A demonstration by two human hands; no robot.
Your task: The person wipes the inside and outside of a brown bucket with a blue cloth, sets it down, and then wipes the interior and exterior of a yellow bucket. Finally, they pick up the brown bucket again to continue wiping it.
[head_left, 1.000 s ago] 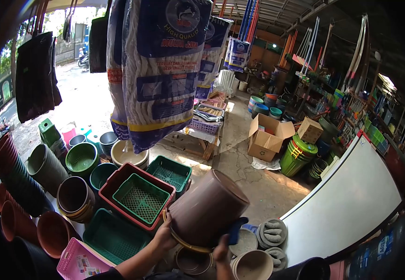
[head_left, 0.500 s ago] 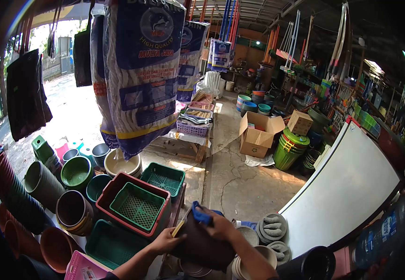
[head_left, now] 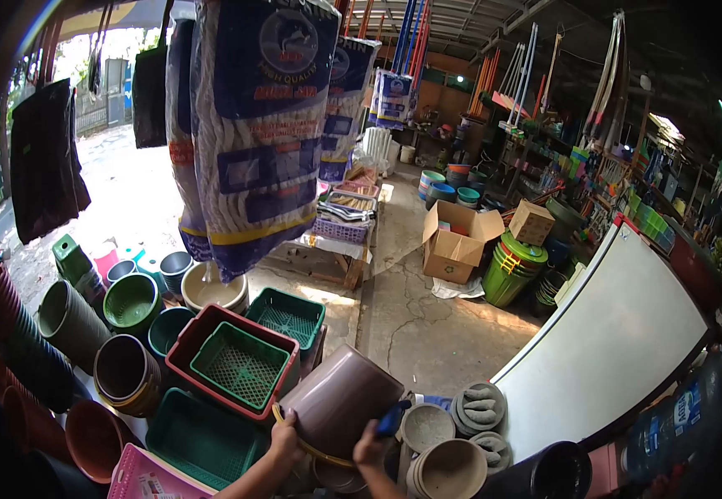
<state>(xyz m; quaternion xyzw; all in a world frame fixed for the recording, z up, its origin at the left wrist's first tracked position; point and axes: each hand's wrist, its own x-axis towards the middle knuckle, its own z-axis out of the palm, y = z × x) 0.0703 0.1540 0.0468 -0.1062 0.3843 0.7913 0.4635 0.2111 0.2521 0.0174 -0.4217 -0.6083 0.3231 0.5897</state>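
A brown plant pot (head_left: 343, 399) is tilted in front of me, its base pointing up and away and its yellow-edged rim towards me. My left hand (head_left: 284, 439) grips that rim on the left side. At the pot's lower right, my right hand (head_left: 369, 447) is closed on a blue cloth (head_left: 393, 418), which lies against or close beside the pot's wall. Part of the right hand's fingers is blurred. Left of the pot stand a green basket (head_left: 203, 441) and a red basket (head_left: 274, 407) with a smaller green basket inside.
Stacked pots (head_left: 128, 370) crowd the left, with a pink basket (head_left: 140, 478) near me. Beige pots (head_left: 448, 470) and grey pots (head_left: 479, 405) stand right, before a white panel (head_left: 610, 333). Packaged mops (head_left: 261, 141) hang overhead. An open carton (head_left: 452, 249) sits on the floor.
The pot has been turned so that its outer wall and base face up, with its rim towards me. My right hand with the blue cloth has moved from the top edge down to the pot's right side.
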